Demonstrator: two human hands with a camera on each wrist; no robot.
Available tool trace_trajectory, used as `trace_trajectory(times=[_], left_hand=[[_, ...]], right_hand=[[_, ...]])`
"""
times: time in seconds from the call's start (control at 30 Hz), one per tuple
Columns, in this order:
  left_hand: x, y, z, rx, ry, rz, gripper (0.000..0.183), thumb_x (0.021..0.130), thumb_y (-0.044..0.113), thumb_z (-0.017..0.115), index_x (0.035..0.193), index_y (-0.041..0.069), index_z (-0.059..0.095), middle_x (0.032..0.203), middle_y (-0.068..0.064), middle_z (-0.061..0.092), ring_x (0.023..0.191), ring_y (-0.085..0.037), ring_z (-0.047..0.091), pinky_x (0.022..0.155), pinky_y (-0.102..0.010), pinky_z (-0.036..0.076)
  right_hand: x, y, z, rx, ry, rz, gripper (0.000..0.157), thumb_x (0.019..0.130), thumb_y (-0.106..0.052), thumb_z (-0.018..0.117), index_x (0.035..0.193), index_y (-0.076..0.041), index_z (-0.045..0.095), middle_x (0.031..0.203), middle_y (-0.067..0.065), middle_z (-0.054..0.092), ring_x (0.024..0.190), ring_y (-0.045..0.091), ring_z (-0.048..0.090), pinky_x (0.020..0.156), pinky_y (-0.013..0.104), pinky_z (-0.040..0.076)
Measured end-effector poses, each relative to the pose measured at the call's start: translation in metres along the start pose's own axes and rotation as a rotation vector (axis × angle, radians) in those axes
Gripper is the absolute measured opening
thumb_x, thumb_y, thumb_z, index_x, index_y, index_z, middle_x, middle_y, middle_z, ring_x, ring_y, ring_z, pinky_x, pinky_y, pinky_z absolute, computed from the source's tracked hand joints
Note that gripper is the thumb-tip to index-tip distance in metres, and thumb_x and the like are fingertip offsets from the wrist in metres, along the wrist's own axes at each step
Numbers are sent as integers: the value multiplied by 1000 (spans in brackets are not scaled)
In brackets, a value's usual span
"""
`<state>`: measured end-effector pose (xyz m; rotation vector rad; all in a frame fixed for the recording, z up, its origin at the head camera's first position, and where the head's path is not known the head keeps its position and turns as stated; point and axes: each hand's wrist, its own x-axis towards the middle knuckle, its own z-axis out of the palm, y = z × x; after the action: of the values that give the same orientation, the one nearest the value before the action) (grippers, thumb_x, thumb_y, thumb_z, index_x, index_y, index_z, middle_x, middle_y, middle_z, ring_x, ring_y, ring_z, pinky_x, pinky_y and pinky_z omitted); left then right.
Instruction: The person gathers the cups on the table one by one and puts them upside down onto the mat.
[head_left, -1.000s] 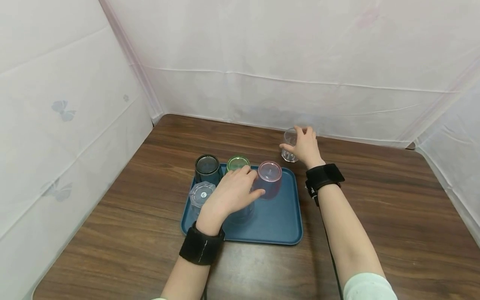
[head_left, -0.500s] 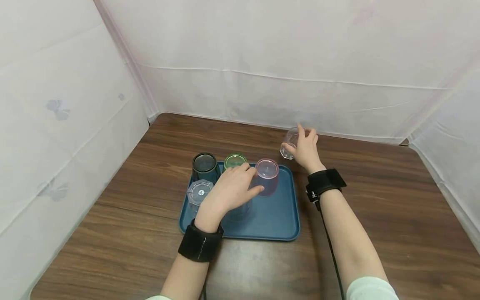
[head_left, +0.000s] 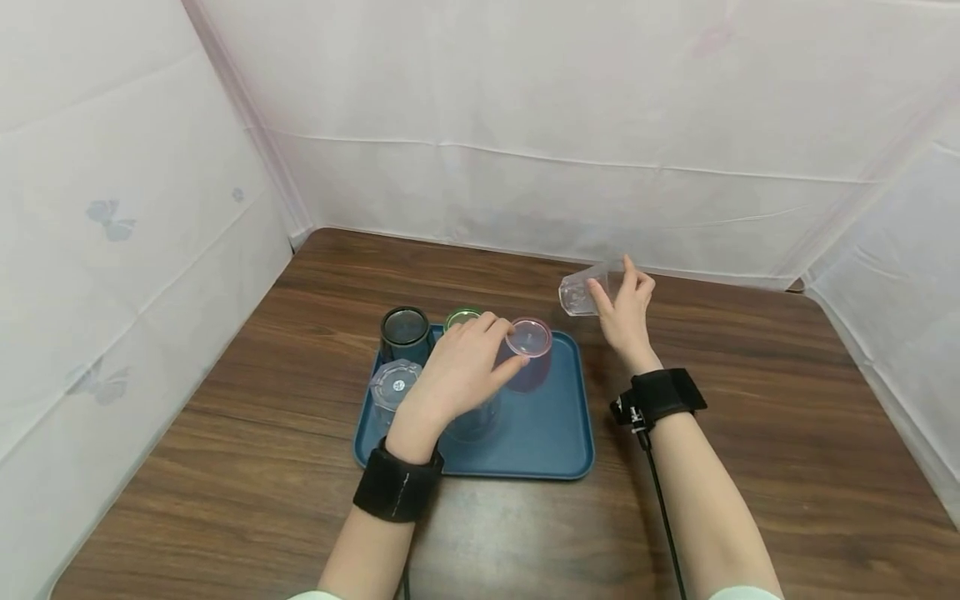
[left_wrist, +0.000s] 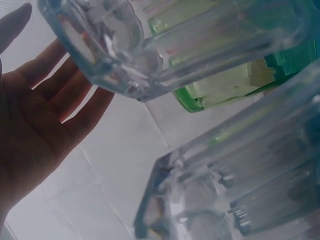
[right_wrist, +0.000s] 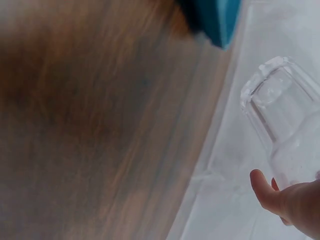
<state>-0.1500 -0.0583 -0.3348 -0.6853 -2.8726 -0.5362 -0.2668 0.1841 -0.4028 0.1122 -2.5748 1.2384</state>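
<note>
My right hand (head_left: 628,321) grips a clear drinking glass (head_left: 583,293) near the table's back edge. The glass is tipped on its side, base pointing left; the right wrist view shows the same faceted glass (right_wrist: 277,112) beside my fingers (right_wrist: 292,202). Over the blue tray (head_left: 547,442) my left hand (head_left: 459,371) hovers or rests above an upturned clear glass (head_left: 475,421), partly hidden beneath it. From the left wrist, the hand (left_wrist: 37,115) has its fingers extended close to a clear glass base (left_wrist: 115,60); contact is hard to tell.
Also upside down on the tray are a dark glass (head_left: 405,329), a green glass (head_left: 461,317), a pink glass (head_left: 529,342) and another clear glass (head_left: 393,385). A brown wooden table (head_left: 247,400) carries the tray. White curtains (head_left: 480,200) hang behind and at the sides.
The right hand has turned the clear glass from upright to lying sideways, its base swinging left. The left hand stays over the tray with little movement.
</note>
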Motion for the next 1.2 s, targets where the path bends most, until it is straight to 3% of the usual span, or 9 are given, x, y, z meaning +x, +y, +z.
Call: trace_trajectory(times=[0.27, 0.53, 0.8, 0.87, 1.07, 1.2], left_hand=[[2, -1, -2, -14, 27, 1, 44, 88, 45, 53, 111, 9, 59, 99, -3, 55, 88, -17, 54, 79, -36, 45], [4, -1, 1, -38, 74, 12, 45, 88, 44, 53, 116, 9, 57, 106, -5, 56, 96, -18, 54, 86, -39, 43], [6, 0, 1, -52, 93, 11, 50, 88, 45, 53, 123, 9, 53, 112, -6, 55, 101, -20, 53, 88, -41, 43], [6, 0, 2, -52, 91, 11, 53, 88, 45, 53, 126, 9, 51, 115, -7, 54, 102, -20, 53, 89, -40, 42], [6, 0, 1, -60, 86, 2, 60, 88, 46, 52, 134, 9, 43, 124, -9, 51, 109, -22, 51, 94, -40, 40], [6, 0, 1, -74, 94, 6, 64, 88, 47, 51, 138, 9, 39, 127, -9, 49, 111, -23, 50, 95, -41, 40]], right_hand=[[-11, -8, -5, 58, 64, -47, 77, 91, -54, 40, 148, -11, 9, 131, 25, 16, 115, 38, 33, 96, 52, 30], [-25, -14, -12, 135, 110, -51, 72, 93, -52, 36, 147, -10, 12, 127, 25, 23, 110, 33, 37, 91, 50, 34], [-39, -21, -16, 179, 152, -79, 57, 96, -44, 32, 147, -27, 11, 116, 17, 27, 100, 28, 32, 86, 49, 30], [-43, -22, -16, 188, 167, -83, 54, 96, -43, 31, 146, -29, 15, 120, 17, 28, 103, 28, 34, 86, 51, 30], [-52, -32, -11, 272, 198, -132, 53, 93, -45, 31, 141, -22, 26, 138, 17, 26, 117, 29, 34, 96, 55, 26], [-60, -40, -8, 335, 187, -158, 57, 93, -50, 30, 140, -19, 27, 125, 17, 37, 102, 28, 44, 87, 50, 34]])
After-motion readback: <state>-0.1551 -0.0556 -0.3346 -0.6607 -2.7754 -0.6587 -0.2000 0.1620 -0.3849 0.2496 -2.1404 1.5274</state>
